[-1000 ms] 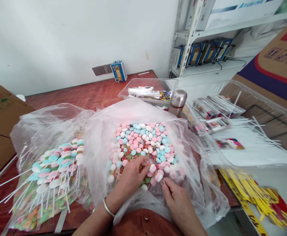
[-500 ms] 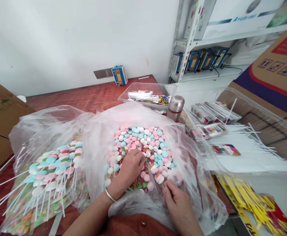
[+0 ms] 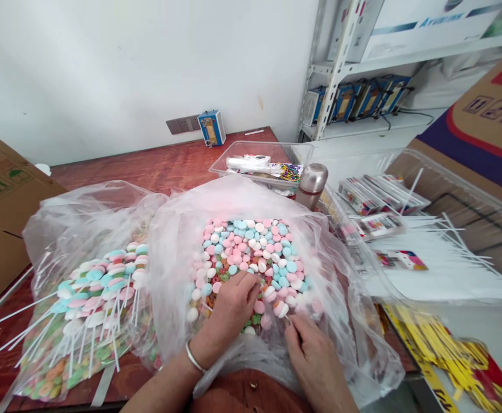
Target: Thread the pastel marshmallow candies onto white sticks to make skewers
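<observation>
A clear plastic bag in front of me is full of loose pink, blue and white round candies. My left hand reaches into it, fingers curled down among the candies at the near edge; what they hold is hidden. My right hand rests at the bag's near right side, fingertips pinched at a pink and white candy. A second clear bag on the left holds finished candy lollipops with white sticks.
White sticks lie piled in a clear tray on the right beside small printed packets. A metal flask and a clear tub stand behind the bag. Cardboard boxes flank the red wooden table; yellow wrappers lie lower right.
My left hand has shifted slightly right and nearer among the candies. My right hand stays at the bag's near edge by the same pink and white candy.
</observation>
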Demonstrator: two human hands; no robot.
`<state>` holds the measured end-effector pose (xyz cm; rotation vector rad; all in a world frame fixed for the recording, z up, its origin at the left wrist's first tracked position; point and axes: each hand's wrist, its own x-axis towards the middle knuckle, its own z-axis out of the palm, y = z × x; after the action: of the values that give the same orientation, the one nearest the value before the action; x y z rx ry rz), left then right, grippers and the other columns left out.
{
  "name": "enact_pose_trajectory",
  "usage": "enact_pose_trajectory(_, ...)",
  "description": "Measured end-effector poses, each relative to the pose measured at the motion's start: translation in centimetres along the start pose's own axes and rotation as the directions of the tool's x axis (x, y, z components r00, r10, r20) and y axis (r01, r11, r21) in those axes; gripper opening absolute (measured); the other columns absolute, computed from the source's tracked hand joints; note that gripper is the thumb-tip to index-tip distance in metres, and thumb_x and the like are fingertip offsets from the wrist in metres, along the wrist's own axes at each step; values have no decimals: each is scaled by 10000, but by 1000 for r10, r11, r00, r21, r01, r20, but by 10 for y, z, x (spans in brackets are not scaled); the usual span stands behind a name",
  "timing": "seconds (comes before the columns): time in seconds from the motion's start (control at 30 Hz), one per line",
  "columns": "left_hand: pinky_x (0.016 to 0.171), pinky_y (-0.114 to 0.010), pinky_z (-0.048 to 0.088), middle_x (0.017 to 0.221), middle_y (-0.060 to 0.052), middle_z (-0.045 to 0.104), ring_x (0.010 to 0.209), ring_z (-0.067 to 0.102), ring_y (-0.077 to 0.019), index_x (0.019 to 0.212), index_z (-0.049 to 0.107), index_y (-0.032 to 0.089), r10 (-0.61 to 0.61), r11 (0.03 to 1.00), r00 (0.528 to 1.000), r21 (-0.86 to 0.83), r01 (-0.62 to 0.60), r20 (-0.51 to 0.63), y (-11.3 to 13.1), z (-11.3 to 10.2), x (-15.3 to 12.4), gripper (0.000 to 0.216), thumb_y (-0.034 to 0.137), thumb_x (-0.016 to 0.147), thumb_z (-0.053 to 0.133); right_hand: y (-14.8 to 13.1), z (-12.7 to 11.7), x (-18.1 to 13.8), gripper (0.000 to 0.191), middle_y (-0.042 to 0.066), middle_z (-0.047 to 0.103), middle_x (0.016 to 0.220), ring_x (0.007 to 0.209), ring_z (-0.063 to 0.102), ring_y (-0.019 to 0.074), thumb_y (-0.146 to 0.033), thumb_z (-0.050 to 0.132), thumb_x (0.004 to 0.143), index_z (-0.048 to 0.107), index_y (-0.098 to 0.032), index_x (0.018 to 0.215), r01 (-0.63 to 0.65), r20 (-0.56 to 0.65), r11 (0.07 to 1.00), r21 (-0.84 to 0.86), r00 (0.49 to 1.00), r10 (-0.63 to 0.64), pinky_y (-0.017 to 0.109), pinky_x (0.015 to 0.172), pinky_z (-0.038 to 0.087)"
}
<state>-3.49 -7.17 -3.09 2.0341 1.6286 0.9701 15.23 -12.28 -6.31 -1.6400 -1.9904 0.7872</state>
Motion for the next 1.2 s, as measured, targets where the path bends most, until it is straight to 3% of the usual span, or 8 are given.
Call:
enact_pose_trajectory(0.33, 656, -240, 462, 790, -28, 634, 731, 605, -149, 884, 587, 176, 198, 964, 970, 204, -167, -139, 2, 4, -11, 128, 74, 902, 511, -4, 1, -4, 368, 108, 678, 934, 874, 678, 228, -162, 312, 940, 648, -139, 1088, 75, 21, 997, 3, 997, -76, 308, 741, 501)
enact_pose_trajectory(0.57, 655, -238, 465, 781, -30, 627, 726, 596, -145, 858, 571, 182, 242, 952, 954, 230, -199, -176, 1, 6, -12, 151, 56, 904, 503, -8, 9, -8, 354, 86, 700, 883, 807, 654, 218, -218, 320, 937, 666, -167, 997, 8, 57, 972, 233, 998, -22, 293, 719, 463)
enact_pose_trajectory(0.67, 697, -246, 475, 822, -33, 642, 781, 610, -149, 869, 583, 188, 179, 982, 971, 93, -166, -158, 3, 6, -12, 170, 42, 882, 499, -13, 2, -9, 298, 11, 610, 696, 641, 585, 173, -291, 353, 945, 599, -201, 803, -108, 175, 911, 398, 984, 41, 252, 599, 424)
enact_pose_trajectory(0.77, 691, -249, 471, 813, -16, 626, 758, 599, -141, 883, 594, 194, -45, 982, 994, -186, 25, -101, 7, 4, -10, 156, 59, 838, 529, -18, -5, -8, 335, -66, 441, 555, 431, 405, 116, -372, 322, 972, 524, -219, 753, -301, 372, 781, 547, 923, 96, 218, 436, 315)
enact_pose_trajectory(0.83, 660, -241, 469, 817, -7, 609, 708, 582, -125, 891, 588, 191, -198, 877, 980, -443, 187, 22, 10, 3, -8, 98, 118, 831, 562, -20, -9, -6, 335, -79, 421, 541, 420, 379, 111, -391, 327, 979, 570, -205, 842, -312, 385, 768, 560, 918, 92, 213, 437, 309)
enact_pose_trajectory(0.9, 649, -235, 470, 827, -3, 592, 697, 571, -114, 877, 560, 189, -297, 667, 945, -678, 309, 138, 13, 3, -5, 60, 214, 841, 601, -22, -11, -3, 328, -60, 481, 568, 502, 473, 132, -393, 366, 977, 620, -186, 962, -225, 296, 823, 522, 953, 73, 214, 513, 374)
enact_pose_trajectory(1.03, 602, -237, 461, 739, 24, 531, 638, 535, -110, 913, 516, 209, -405, 247, 867, -879, 408, 289, 25, 5, 3, 228, 399, 851, 626, -24, -13, 2, 331, 34, 679, 830, 798, 629, 193, -378, 401, 978, 667, -181, 993, -77, 122, 891, 447, 992, 25, 244, 727, 468)
enact_pose_trajectory(1.2, 614, -275, 499, 812, -39, 566, 718, 584, -157, 918, 541, 190, -397, 133, 831, -872, 472, 389, 43, 8, 8, 314, 501, 881, 527, -20, -4, -2, 343, 52, 705, 816, 717, 632, 192, -336, 366, 993, 652, -196, 866, 24, -11, 946, 324, 1000, -22, 242, 650, 459)
